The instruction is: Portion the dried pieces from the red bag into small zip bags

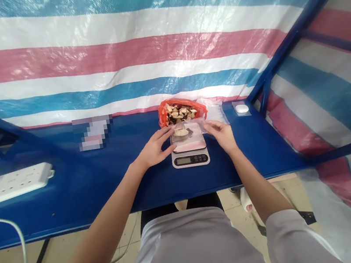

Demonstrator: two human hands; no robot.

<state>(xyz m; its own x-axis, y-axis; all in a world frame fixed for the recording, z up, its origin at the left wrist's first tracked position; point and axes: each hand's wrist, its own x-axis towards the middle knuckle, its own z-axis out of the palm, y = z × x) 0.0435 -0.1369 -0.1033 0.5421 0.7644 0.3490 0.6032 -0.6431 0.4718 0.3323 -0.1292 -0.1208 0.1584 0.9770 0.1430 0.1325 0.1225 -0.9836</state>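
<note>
A small clear plastic bag [197, 128] lies over the top of a white kitchen scale [190, 159]. In its left part are a few pale and dark dried pieces [181, 132]. My right hand [222, 135] pinches the right end of the bag between thumb and fingers. At the left side of the scale is my left hand [155, 149], its thumb and fingers apart, the fingertips by the bag's left edge. Just behind the scale stands an orange-red plastic bag [204, 111], open at the top and full of dried slices [179, 112] that look like mushrooms.
More clear bags [217, 111] lie behind my right hand. Farther right is a white oval object [242, 109] on a clear packet. A power strip [20, 180] sits at the left of the blue table [103, 178]. Striped sheeting [136, 53] hangs behind; blue frame bars [283, 52] rise at the right.
</note>
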